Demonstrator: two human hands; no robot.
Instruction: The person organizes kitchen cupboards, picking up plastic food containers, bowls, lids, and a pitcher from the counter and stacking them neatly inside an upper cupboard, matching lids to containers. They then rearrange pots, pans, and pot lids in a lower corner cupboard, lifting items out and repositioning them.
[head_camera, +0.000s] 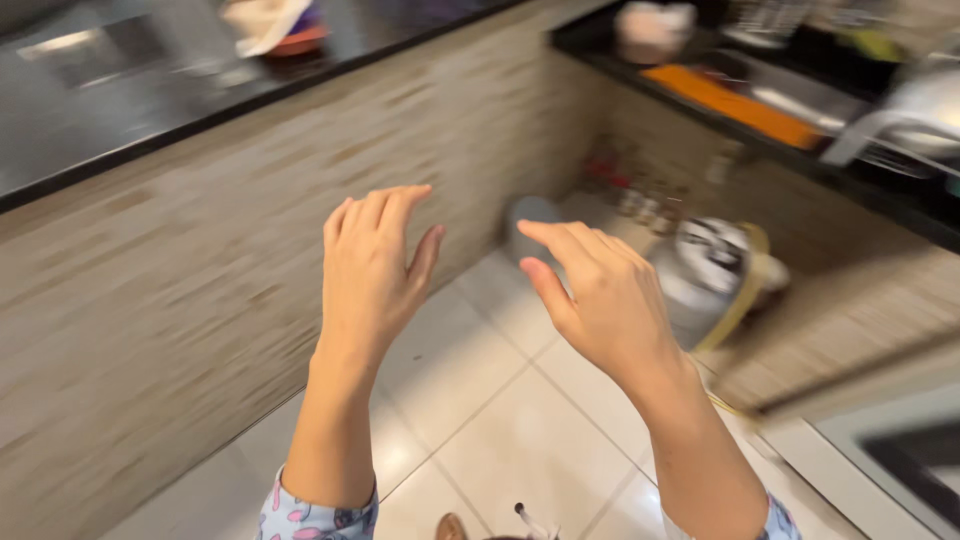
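Left hand (368, 268): raised over the floor, back toward the camera, fingers loosely spread and slightly curled; it holds nothing and touches nothing.
Right hand (605, 298): raised just right of the left hand, apart from it, fingers bent forward and thumb out; open and bare of any object.
Sleeves (318, 518): pale blue patterned cuffs at both forearms, at the bottom edge below the hands.
Floor (520, 440): light glossy tiles with thin dark joints, directly under the hands.
Gas cylinder (705, 280): grey, rounded, standing on the floor just right of the right hand and behind it; blurred, with a yellowish band or hose curving along its right side.
Round grey thing (528, 215): on the floor beyond the right hand's fingertips, against the wall; too blurred to tell what it is.
Bottles (640, 195): a cluster of small items on the floor in the corner, farther from the hands than the gas cylinder; blurred.
Wall (180, 300): beige streaked tile face, left of the left hand, running under the counter.
Counter (150, 90): dark and shiny, above and left of the hands; a pale cloth over a reddish thing (275, 28) lies on it.
Right counter (880, 190): dark, above the gas cylinder, carrying an orange flat thing (735, 103) and a metal rack (900, 120).
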